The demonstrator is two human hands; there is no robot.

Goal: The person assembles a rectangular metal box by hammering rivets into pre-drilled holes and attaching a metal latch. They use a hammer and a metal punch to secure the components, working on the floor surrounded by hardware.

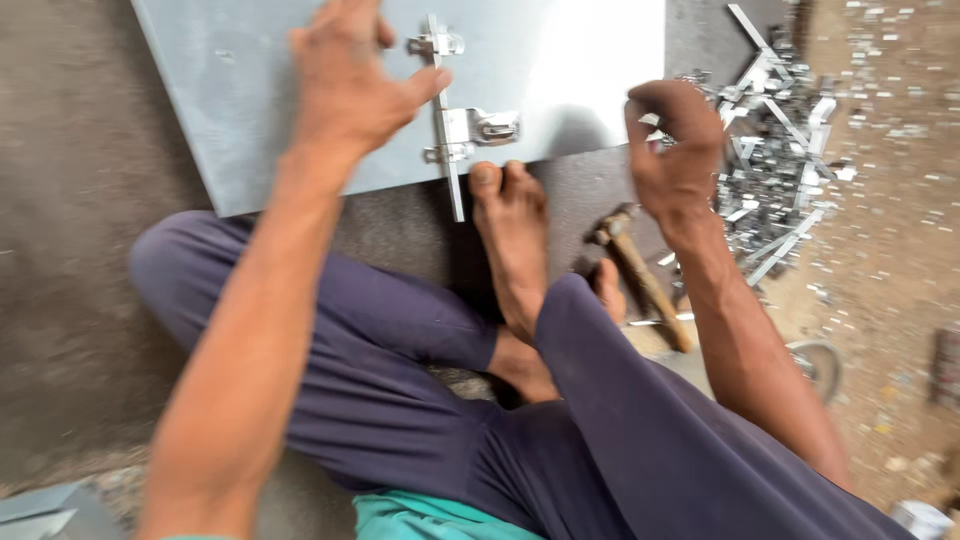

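Person sits on the floor (80, 300), legs in dark trousers folded, one bare foot (512, 230) pressing at the near edge of a flat grey metal sheet (250, 90) in the upper middle of the frame. A shiny latch fitting (455, 125), a long bolt bar with a bracket, lies on the sheet near its lower edge, bar end sticking out past the edge just beside the toes.

Left hand (345, 80), upper centre-left: spread wide, flat on the sheet, thumb reaching to touch the latch bar. Holds nothing, looks like it is steadying sheet and fitting.

Right hand (675, 145), upper right: fingers curled narrow, pinched together; whether a small part is in the pinch, cannot tell, too blurred. It hangs between the sheet edge and a heap of bright metal fittings (780, 150) at the upper right of the frame.

A wooden-handled hammer (640, 270) lies on the floor below the right hand, right of the foot, untouched.

Step in hand, as a judgement: positioning the latch on the sheet, with the right hand at the parts heap. The next move likely calls for keeping the left hand and foot firm so the fitting stays lined up at the edge, and a clean grip with the right.
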